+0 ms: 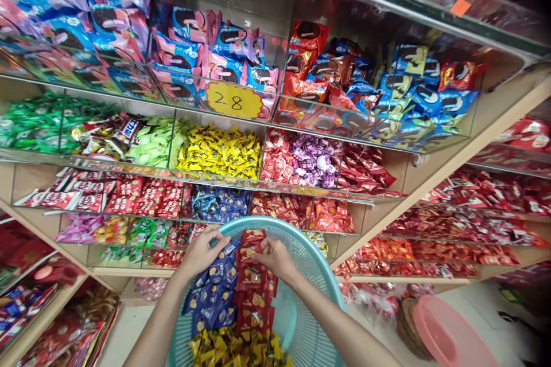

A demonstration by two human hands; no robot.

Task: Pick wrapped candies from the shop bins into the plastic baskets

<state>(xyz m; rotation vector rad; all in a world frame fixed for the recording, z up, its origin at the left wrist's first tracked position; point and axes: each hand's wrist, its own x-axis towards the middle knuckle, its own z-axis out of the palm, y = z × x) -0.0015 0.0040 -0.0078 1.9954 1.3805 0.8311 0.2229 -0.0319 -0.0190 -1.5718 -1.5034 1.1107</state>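
Note:
A turquoise plastic basket (328,278) stands below me with rows of small packets in it. My right hand (275,259) pinches a red packet (252,278) at the upper end of the red row. Against the top of the row of blue packets (214,292) my left hand (205,250) is closed, fingers curled and thumb tip at a blue packet's corner. Some of its fingertips are hard to make out. Yellow twist-wrapped sweets (236,350) fill the near end of the basket. Both rows lie side by side above these sweets.
Glass-fronted shelves of sweets (219,152) rise ahead, close beyond the basket. A yellow tag (235,100) reads 28. More red packets (473,189) line shelves at the right. On the floor, lower right, is a pink basket (451,332).

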